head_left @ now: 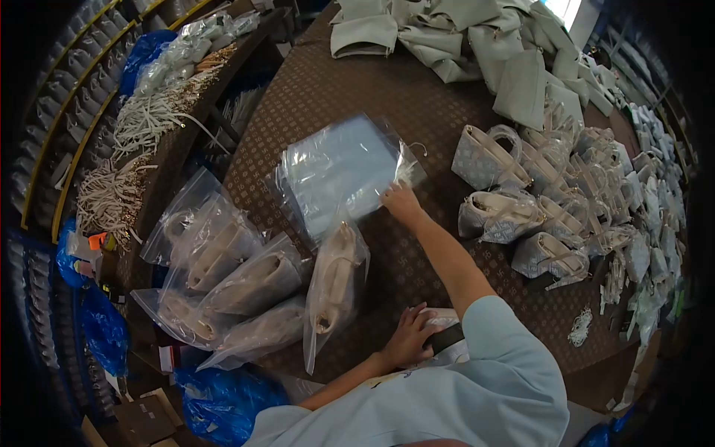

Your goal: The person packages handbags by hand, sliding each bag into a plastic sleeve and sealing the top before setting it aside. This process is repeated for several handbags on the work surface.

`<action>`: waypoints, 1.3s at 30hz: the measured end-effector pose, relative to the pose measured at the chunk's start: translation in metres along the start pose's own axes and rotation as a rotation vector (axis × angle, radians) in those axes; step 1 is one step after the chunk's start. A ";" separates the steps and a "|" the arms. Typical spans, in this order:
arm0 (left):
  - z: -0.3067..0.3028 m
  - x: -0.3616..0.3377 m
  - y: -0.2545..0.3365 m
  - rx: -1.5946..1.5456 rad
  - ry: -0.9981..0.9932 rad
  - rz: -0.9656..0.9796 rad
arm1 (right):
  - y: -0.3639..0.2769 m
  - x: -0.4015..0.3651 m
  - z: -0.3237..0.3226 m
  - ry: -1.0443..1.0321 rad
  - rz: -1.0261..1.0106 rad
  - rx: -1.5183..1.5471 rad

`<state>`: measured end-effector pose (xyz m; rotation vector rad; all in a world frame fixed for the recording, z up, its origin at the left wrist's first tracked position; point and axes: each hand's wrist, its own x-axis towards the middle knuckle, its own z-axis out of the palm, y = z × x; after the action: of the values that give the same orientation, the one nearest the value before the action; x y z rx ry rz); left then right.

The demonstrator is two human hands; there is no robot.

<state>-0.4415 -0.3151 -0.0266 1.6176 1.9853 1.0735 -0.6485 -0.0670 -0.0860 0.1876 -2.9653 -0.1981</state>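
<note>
A stack of flat clear plastic bags [335, 175] lies on the brown patterned table. My right hand [403, 203] reaches to the stack's near right edge, its fingers closed on a plastic bag there. Close to my body, my left hand [410, 337] is curled against a pale handbag [442, 318], mostly hidden by my hand and right sleeve. Left of the stack, several cream handbags in clear plastic bags stand together; the nearest bagged handbag [335, 279] is upright, beside the stack's lower edge.
Light patterned handbags [488, 160] crowd the table's right side. Pale green-grey bag pieces [454, 45] are heaped at the far end. A side bench at left bears white straps [153, 119]. Blue plastic sacks [223, 406] sit below the table's left edge.
</note>
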 end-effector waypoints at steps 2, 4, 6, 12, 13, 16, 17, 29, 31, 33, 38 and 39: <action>-0.002 0.002 0.001 -0.027 0.017 0.014 | -0.010 0.006 0.003 -0.009 0.177 0.136; -0.002 0.001 0.002 -0.052 0.039 0.031 | -0.004 0.009 -0.003 0.024 0.201 0.202; 0.001 0.001 0.001 -0.005 0.046 -0.011 | 0.002 0.006 -0.012 0.044 0.231 0.278; -0.003 0.001 0.000 -0.012 -0.011 -0.045 | 0.000 -0.039 -0.119 -0.037 0.503 0.666; -0.004 0.001 0.000 -0.023 -0.019 -0.032 | 0.001 -0.053 -0.124 0.023 0.545 0.795; -0.004 0.002 -0.001 -0.036 -0.009 -0.015 | -0.007 -0.109 -0.167 0.148 0.576 0.901; -0.004 0.002 -0.001 -0.022 -0.009 -0.016 | -0.015 -0.130 -0.186 0.203 0.536 0.885; -0.063 0.034 0.042 -1.084 0.320 -0.689 | -0.109 -0.319 -0.237 0.446 0.191 0.357; -0.064 0.035 0.061 -1.248 0.415 -0.636 | -0.111 -0.341 -0.251 0.561 0.268 0.338; -0.058 0.035 0.089 -1.346 0.516 -0.614 | -0.131 -0.374 -0.260 0.637 0.731 0.570; -0.007 0.010 0.115 -0.903 0.240 -0.191 | -0.131 -0.390 -0.251 0.062 1.282 2.175; -0.002 0.003 0.113 -0.907 0.222 -0.196 | -0.124 -0.391 -0.249 0.072 1.344 2.320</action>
<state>-0.3683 -0.3069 0.0588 0.8279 1.3636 1.7657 -0.2092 -0.1657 0.0797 -1.2362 -0.9603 2.6686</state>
